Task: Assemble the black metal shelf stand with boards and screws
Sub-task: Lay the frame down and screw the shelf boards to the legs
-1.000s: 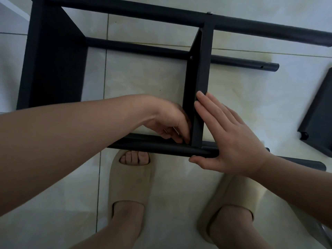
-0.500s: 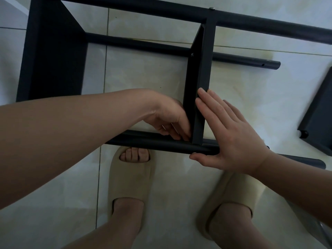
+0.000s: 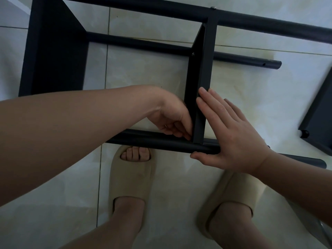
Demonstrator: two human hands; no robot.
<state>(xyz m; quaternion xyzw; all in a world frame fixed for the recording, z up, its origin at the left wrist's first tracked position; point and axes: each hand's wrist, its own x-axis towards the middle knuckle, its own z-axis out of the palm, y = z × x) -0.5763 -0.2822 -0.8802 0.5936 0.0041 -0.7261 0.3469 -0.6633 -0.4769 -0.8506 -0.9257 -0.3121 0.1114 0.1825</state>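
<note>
Nothing's shifted: my open right hand braces the board, my left hand curled at its corner (contents hidden), likely still fastening.

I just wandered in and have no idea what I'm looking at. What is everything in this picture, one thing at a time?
poles: three seen, black, running left to right across the floor
left board: one, black, between the poles at the left
middle board: one, black, on edge between the far and near poles
loose board: one, black, on the floor at the right edge
screws: two seen, one dark on the middle board, one silvery on the far pole
floor: pale tiles, under everything
slippers: two, beige, on the person's feet
left hand: fingers curled at the middle board's near corner; what they hold is hidden
right hand: fingers straight, flat against the middle board's right side, thumb at the near pole
</note>
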